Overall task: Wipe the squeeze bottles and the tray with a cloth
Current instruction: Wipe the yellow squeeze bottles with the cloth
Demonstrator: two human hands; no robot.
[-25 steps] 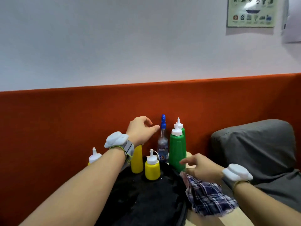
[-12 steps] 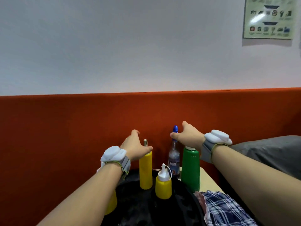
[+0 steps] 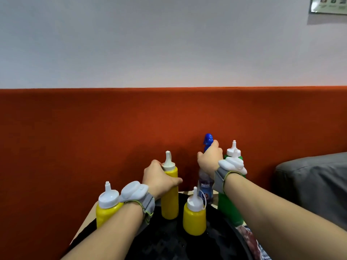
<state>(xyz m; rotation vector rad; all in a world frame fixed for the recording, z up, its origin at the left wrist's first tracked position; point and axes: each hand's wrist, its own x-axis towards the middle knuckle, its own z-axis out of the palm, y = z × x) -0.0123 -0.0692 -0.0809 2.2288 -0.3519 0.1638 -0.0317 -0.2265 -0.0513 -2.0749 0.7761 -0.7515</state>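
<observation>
L hand (image 3: 159, 180) is wrapped round the upper body of the tall yellow plastic squeeze bottle (image 3: 170, 196) w/ grey-white nozzle, fingers clenched on it just below the cap. R hand (image 3: 209, 161) grips the neck of the clear spray bottle w/ blue trigger head (image 3: 205, 182), fingers closed on it just under the blue top. Both bottles upright at the far side of the round black tray (image 3: 169, 243).

Short yellow squeeze bottle w/ white cap (image 3: 194, 216) stands on the tray, near & between the two held ones, close to both, little gap. Wide yellow squeeze bottle w/ white cap (image 3: 107, 209) sits at the tray's left edge, just beside the L wrist. Green squeeze bottle w/ white nozzle (image 3: 230, 209) at the tray's far right edge, partly hidden behind the R forearm.

Checked cloth (image 3: 251, 243) lies at the tray's near right rim, untouched by either hand. Beige tabletop (image 3: 86, 222) shows only as a thin strip left of the tray. Orange padded backrest (image 3: 93, 132) right behind the bottles; grey cushion (image 3: 311, 182) off to the right, well apart.
</observation>
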